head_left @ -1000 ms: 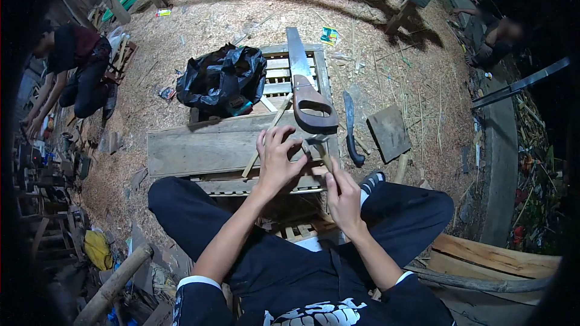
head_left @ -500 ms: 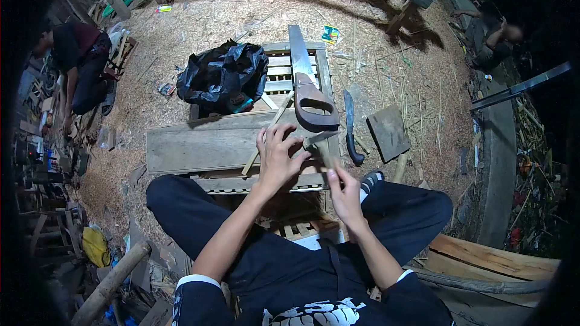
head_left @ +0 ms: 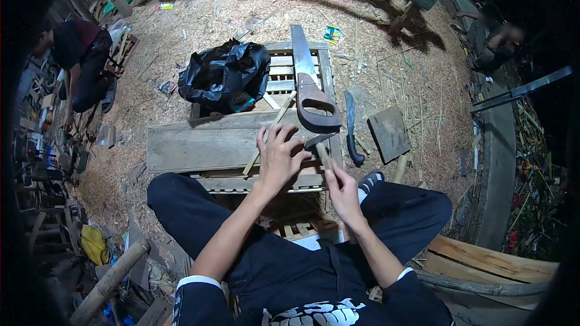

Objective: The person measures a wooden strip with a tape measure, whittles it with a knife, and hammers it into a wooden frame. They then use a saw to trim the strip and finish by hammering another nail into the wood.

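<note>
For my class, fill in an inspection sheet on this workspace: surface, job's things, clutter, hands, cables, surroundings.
Surface: a slatted wooden frame with a wide plank lying across it.
Job's things: a hammer; a handsaw lying on the frame; a machete beside it.
Clutter: a black plastic bag, a thin wooden strip, a square board and a green-and-yellow wrapper.
Hands: the right hand grips the hammer's handle; the left hand is beside the hammer head, anything pinched too small to tell.
Cables: nothing seen; dark edges unclear.
Surroundings: ground strewn with shavings; one person far left, another far right.
</note>
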The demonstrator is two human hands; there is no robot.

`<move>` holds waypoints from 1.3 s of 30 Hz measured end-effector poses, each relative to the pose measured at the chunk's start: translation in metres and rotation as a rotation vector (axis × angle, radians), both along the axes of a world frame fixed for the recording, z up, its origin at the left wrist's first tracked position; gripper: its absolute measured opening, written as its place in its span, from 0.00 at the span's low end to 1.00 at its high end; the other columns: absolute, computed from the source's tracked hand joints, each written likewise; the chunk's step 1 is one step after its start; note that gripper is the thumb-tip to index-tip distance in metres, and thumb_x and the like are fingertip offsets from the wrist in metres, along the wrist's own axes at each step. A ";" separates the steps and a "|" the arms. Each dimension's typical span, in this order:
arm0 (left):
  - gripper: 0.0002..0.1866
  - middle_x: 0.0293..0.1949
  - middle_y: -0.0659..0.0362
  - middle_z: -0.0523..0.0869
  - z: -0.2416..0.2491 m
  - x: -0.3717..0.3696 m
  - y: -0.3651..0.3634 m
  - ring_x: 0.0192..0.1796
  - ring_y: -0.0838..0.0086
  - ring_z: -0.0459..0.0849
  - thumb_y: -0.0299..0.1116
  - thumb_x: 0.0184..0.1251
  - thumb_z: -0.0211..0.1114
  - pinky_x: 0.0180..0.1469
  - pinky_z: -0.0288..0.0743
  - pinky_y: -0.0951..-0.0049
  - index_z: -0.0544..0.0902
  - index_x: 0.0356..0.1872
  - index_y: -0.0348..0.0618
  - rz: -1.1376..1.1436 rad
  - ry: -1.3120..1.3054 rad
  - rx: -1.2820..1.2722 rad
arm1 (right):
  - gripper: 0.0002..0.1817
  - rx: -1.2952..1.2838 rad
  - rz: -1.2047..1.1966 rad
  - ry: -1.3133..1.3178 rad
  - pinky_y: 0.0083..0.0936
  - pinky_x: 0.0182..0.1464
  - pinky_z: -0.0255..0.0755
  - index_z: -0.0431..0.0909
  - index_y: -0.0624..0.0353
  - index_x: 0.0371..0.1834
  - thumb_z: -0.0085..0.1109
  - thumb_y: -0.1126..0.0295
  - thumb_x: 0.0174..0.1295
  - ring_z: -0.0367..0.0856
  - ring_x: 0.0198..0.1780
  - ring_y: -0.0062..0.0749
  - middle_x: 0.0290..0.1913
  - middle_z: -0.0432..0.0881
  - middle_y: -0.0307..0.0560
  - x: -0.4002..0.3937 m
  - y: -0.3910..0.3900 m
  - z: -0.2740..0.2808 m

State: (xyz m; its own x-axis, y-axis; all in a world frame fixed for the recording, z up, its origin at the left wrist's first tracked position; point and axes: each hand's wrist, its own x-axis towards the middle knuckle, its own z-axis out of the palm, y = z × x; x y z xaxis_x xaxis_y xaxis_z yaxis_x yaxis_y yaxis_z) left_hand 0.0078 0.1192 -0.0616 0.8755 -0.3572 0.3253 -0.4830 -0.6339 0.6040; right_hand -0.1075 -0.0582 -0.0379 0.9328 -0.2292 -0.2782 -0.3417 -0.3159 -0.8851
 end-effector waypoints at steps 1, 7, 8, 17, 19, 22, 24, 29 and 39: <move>0.17 0.63 0.58 0.84 0.000 0.000 0.000 0.73 0.58 0.73 0.42 0.56 0.81 0.80 0.49 0.38 0.94 0.45 0.48 0.003 -0.007 0.003 | 0.28 -0.082 -0.046 -0.162 0.29 0.67 0.74 0.71 0.76 0.75 0.53 0.62 0.84 0.84 0.62 0.34 0.63 0.87 0.61 0.002 0.000 -0.002; 0.17 0.62 0.57 0.85 0.003 -0.002 0.001 0.72 0.58 0.75 0.43 0.56 0.82 0.80 0.50 0.38 0.94 0.44 0.48 0.004 -0.021 -0.009 | 0.28 0.035 -0.127 -0.145 0.34 0.71 0.73 0.72 0.77 0.74 0.53 0.62 0.83 0.83 0.68 0.42 0.66 0.84 0.68 0.001 0.005 0.015; 0.17 0.62 0.57 0.86 0.004 0.000 0.000 0.71 0.57 0.76 0.43 0.54 0.83 0.79 0.51 0.38 0.94 0.44 0.48 0.010 -0.035 -0.015 | 0.28 -0.020 -0.015 -0.127 0.33 0.70 0.73 0.72 0.78 0.74 0.53 0.63 0.84 0.83 0.68 0.42 0.66 0.85 0.67 0.000 0.004 0.012; 0.16 0.63 0.57 0.85 0.000 0.001 -0.002 0.72 0.57 0.74 0.42 0.55 0.81 0.80 0.49 0.38 0.94 0.43 0.48 0.021 -0.051 -0.028 | 0.25 -0.052 -0.027 -0.071 0.37 0.67 0.75 0.75 0.73 0.73 0.52 0.63 0.84 0.85 0.65 0.40 0.62 0.87 0.67 0.003 0.002 0.022; 0.17 0.63 0.57 0.85 -0.001 -0.001 -0.002 0.72 0.57 0.73 0.42 0.55 0.82 0.81 0.49 0.39 0.94 0.43 0.47 0.016 -0.049 -0.029 | 0.24 -0.089 -0.155 -0.252 0.29 0.66 0.75 0.76 0.74 0.72 0.55 0.65 0.83 0.87 0.64 0.39 0.61 0.88 0.64 0.000 0.008 0.019; 0.17 0.63 0.57 0.85 -0.002 -0.001 -0.002 0.72 0.57 0.73 0.42 0.54 0.82 0.81 0.48 0.39 0.94 0.43 0.47 0.020 -0.037 -0.022 | 0.23 -0.208 0.002 -0.244 0.40 0.61 0.79 0.76 0.72 0.72 0.53 0.66 0.82 0.89 0.60 0.55 0.59 0.87 0.68 -0.002 0.007 0.023; 0.17 0.63 0.57 0.85 -0.003 -0.001 -0.002 0.73 0.57 0.73 0.42 0.53 0.82 0.82 0.48 0.39 0.94 0.43 0.47 0.027 -0.042 -0.033 | 0.23 -0.252 -0.009 -0.187 0.42 0.61 0.78 0.76 0.70 0.73 0.53 0.68 0.82 0.87 0.62 0.62 0.61 0.85 0.71 -0.001 0.005 0.029; 0.19 0.63 0.57 0.84 -0.003 -0.001 -0.005 0.73 0.57 0.72 0.43 0.51 0.82 0.82 0.46 0.39 0.94 0.43 0.46 0.038 0.003 -0.052 | 0.22 -0.410 0.006 -0.314 0.44 0.58 0.79 0.76 0.64 0.75 0.53 0.69 0.81 0.88 0.56 0.60 0.57 0.87 0.69 -0.004 0.000 0.027; 0.19 0.63 0.57 0.83 -0.001 -0.001 -0.002 0.73 0.56 0.72 0.42 0.52 0.83 0.82 0.47 0.40 0.94 0.44 0.45 0.017 0.031 -0.057 | 0.22 -0.425 -0.005 -0.443 0.43 0.56 0.79 0.77 0.64 0.74 0.55 0.70 0.81 0.89 0.53 0.59 0.53 0.88 0.67 -0.003 0.000 0.020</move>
State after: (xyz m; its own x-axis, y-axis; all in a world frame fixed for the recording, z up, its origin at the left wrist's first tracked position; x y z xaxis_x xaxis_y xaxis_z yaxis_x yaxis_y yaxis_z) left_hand 0.0066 0.1172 -0.0627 0.8913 -0.3238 0.3173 -0.4530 -0.6062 0.6537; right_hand -0.1109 -0.0579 -0.0184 0.9375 -0.2394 0.2526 0.0278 -0.6720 -0.7400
